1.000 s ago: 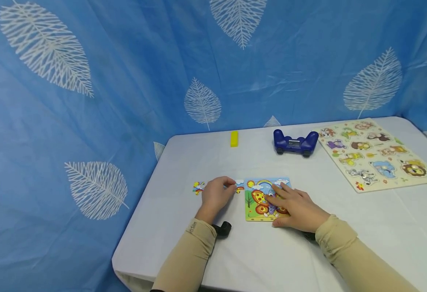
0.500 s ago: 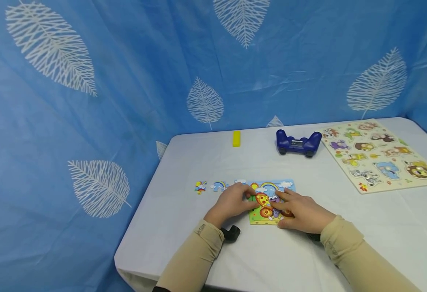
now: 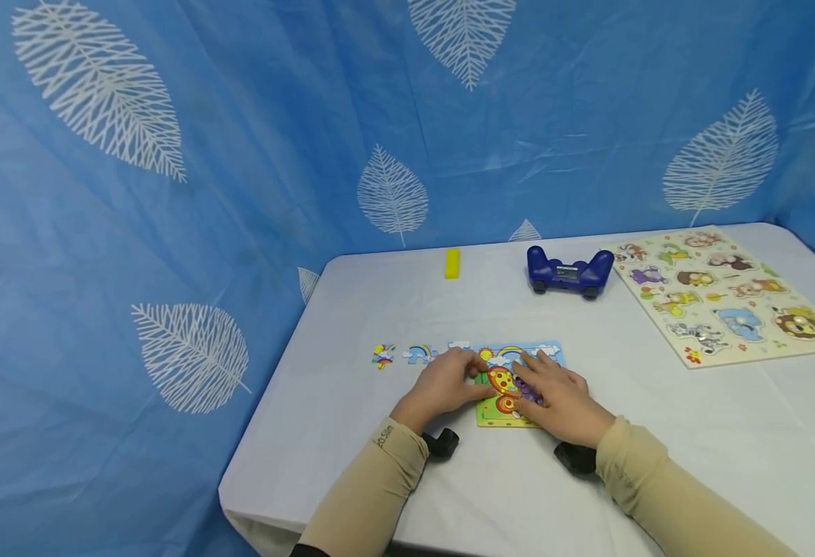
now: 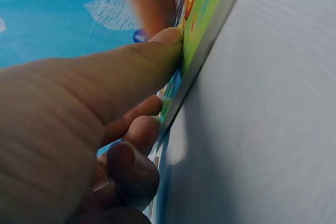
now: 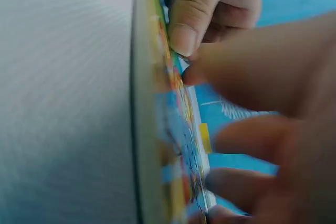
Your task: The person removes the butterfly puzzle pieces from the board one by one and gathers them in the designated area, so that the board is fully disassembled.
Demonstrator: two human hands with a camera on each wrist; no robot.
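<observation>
One butterfly jigsaw (image 3: pixel 501 381) lies flat on the white tablecloth (image 3: pixel 505 495), with the left hand (image 3: pixel 442 387) at its left side and the right hand (image 3: pixel 560 394) over its right. The left hand has bent fingers, thumb and forefinger set apart; its thumb tip touches the jigsaw's face, but whether it grips a piece I cannot tell. The right hand has its fingers loosely extended and spread, thumb apart, with no piece seen in its hold.

Since a second ago the left hand has moved from the loose pieces onto the jigsaw, uncovering a rainbow piece (image 3: pixel 419 353); over the last half second it has kept its place. In that half second the right hand has drawn inward: its thumb is closer to the left hand, and the butterfly's face is now covered. A multicoloured piece (image 3: pixel 382 356) lies farther left, and a cloud piece (image 3: pixel 459 345) is partly hidden by the left hand. Behind, the yellow block (image 3: pixel 452 263), dark-blue game controller (image 3: pixel 569 272) and animal puzzle board (image 3: pixel 703 316) lie as before.
</observation>
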